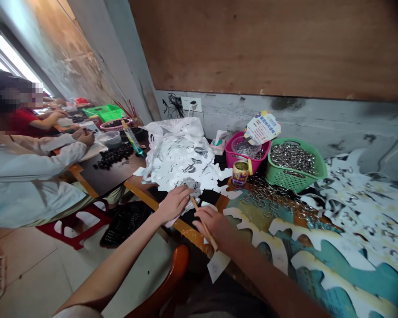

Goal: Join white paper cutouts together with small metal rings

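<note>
My left hand pinches a white paper cut-out at the near edge of a heap of similar sheets printed with black marks. My right hand grips a thin wooden stick, whose upper tip reaches toward that paper. A small label-wrapped jar stands beyond my hands. Loose metal rings lie to its right, on a large cut-out sheet in teal, yellow and white. Whatever the stick's lower end carries is too blurred to tell.
A pink basket and a green basket hold metal rings against the wall. A co-worker's sleeved arms and black beads are on the left. A red stool and an orange chair back stand below the table edge.
</note>
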Available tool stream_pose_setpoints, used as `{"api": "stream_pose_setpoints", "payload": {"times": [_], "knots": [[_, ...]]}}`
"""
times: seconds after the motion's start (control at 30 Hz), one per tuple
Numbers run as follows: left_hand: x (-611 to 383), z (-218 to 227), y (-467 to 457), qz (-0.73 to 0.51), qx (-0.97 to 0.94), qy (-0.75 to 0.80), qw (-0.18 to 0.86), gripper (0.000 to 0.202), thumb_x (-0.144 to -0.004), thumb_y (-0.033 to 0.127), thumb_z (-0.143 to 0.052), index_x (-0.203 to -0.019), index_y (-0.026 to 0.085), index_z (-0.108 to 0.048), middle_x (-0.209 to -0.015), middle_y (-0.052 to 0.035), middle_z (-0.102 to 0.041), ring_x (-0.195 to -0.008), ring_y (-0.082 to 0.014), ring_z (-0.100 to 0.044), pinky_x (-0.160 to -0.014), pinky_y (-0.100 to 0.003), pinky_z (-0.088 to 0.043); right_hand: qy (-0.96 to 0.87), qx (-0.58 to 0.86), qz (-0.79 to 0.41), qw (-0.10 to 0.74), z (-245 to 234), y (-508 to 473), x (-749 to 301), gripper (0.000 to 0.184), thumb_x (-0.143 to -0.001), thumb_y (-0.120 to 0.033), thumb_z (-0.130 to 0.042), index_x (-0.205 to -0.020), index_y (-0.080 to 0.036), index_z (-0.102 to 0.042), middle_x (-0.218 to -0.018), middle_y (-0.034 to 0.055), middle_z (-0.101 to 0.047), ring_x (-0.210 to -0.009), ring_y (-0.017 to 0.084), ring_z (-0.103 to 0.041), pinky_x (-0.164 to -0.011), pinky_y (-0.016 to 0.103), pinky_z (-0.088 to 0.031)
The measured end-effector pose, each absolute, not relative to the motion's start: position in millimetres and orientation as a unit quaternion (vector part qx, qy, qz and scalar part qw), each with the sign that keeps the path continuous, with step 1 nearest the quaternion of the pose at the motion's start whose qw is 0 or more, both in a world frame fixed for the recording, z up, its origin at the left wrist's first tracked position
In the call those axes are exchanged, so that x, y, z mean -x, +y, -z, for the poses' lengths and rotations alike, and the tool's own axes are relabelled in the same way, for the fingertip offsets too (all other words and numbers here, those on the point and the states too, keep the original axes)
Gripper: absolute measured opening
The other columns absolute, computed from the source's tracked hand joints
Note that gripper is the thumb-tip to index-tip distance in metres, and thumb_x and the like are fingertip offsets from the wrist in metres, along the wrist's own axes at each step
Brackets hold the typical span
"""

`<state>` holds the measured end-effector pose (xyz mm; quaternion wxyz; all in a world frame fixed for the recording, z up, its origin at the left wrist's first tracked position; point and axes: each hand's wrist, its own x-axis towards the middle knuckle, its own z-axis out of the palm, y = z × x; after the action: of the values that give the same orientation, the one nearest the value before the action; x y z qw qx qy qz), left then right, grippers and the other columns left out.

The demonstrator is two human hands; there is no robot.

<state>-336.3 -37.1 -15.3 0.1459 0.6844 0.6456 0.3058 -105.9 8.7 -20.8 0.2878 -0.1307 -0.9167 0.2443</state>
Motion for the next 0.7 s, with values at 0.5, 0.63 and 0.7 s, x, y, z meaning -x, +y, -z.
{"api": "stream_pose_setpoints", "payload": {"times": [0.5, 0.63, 0.7], "knots": [[345, 13, -28, -0.088, -0.781, 0.612, -0.088, 0.04, -0.094, 0.038, -0.04, -0.121, 0.025, -0.066, -0.117, -0.0103, -0.067, -0.104, -0.0322, -0.061, -0.091, -0.047, -0.046, -0.962, 0.178, -0.01, 0.206, 6, -41, 48, 0.05, -0.098, -0.014, -0.047, -0.147, -0.021, -0.039, -0.156, 0.0243, -0.036, -0.102, 0.028, -0.066, -0.083, 0.042, -0.056], [359, 30, -10, -0.132, -0.787, 0.598, -0.071, 0.038, -0.091, 0.045, -0.042, -0.112, 0.027, -0.067, -0.115, -0.0082, -0.069, -0.105, -0.033, -0.063, -0.092, -0.05, -0.05, -0.962, 0.193, -0.032, 0.191, -22, -38, -3, 0.054, -0.096, -0.012, -0.047, -0.148, -0.02, -0.038, -0.156, 0.0212, -0.037, -0.106, 0.027, -0.066, -0.084, 0.04, -0.056], [353, 19, -12, -0.159, -0.784, 0.598, -0.035, 0.034, -0.092, 0.046, -0.039, -0.105, 0.029, -0.066, -0.112, -0.0048, -0.07, -0.104, -0.0322, -0.065, -0.092, -0.052, -0.051, -0.961, 0.198, -0.053, 0.185, -26, -35, -43, 0.05, -0.094, -0.013, -0.047, -0.144, -0.014, -0.044, -0.147, 0.0209, -0.049, -0.114, 0.026, -0.063, -0.093, 0.038, -0.055]]}}
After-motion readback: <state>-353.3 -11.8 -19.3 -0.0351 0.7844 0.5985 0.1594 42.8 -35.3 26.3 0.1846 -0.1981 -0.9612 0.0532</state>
